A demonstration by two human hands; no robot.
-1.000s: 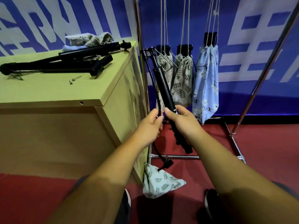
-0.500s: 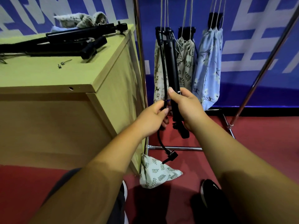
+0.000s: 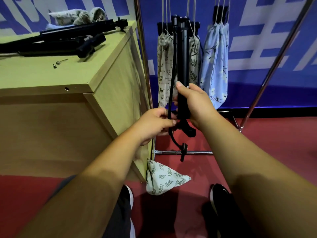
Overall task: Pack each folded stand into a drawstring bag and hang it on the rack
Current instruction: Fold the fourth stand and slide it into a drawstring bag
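I hold a black folded stand [image 3: 182, 54] upright in front of the rack. My right hand [image 3: 193, 102] grips its thick tube near the lower end. Beside that, my left hand [image 3: 154, 125] pinches the stand's thin black gooseneck arm [image 3: 172, 66], whose clip end [image 3: 183, 151] dangles below. A leaf-print drawstring bag [image 3: 164, 179] lies on the red floor by the cabinet corner. Three filled bags hang on the rack behind the stand: a beige one [image 3: 163, 73], a leaf-print one [image 3: 194, 62] and a blue one [image 3: 217, 66].
A wooden cabinet [image 3: 56, 107] fills the left side, with more black stands [image 3: 56, 42] and spare folded bags [image 3: 77, 15] on top. Chrome rack poles [image 3: 143, 54] [image 3: 274, 64] and a floor bar [image 3: 193, 152] frame the hanging bags. My shoes [image 3: 219, 196] show below.
The stand has swung from tilted to upright and risen in front of the hanging bags. Both hands kept their hold and moved up with it.
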